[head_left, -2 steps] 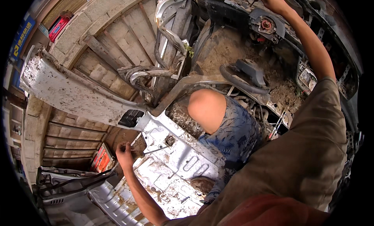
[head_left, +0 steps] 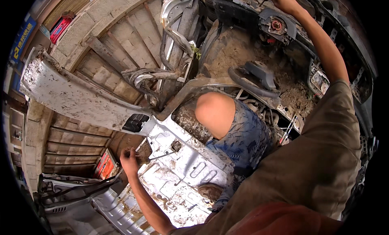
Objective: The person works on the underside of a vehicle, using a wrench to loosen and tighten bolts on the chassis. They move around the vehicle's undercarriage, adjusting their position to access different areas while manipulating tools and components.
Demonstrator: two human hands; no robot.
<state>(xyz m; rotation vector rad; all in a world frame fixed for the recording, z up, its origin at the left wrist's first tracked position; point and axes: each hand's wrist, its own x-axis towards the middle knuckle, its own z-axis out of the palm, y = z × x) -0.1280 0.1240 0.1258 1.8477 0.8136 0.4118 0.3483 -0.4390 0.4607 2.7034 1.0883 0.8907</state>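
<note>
My left hand [head_left: 129, 161] is at the edge of a silver car floor panel [head_left: 202, 174] streaked with dirt, its fingers curled. What they hold, if anything, does not show clearly. Stretched up to the top right, my right hand [head_left: 282, 1] has its fingers closed at the dark stripped dashboard [head_left: 239, 10]. A dark bit shows by those fingers, too small to name. Below that hand is a round steering column part [head_left: 276, 25] with a reddish centre. A dark steering wheel [head_left: 253, 83] lies on the muddy floor beyond my bent knee [head_left: 215, 113].
A long muddy silver body panel [head_left: 81, 95] juts out to the left. Bent pipes and cables [head_left: 154, 79] hang over the brick-and-beam ground [head_left: 129, 40]. An orange-red box [head_left: 107, 165] stands by my left hand. A red object [head_left: 61, 29] sits on the far ledge.
</note>
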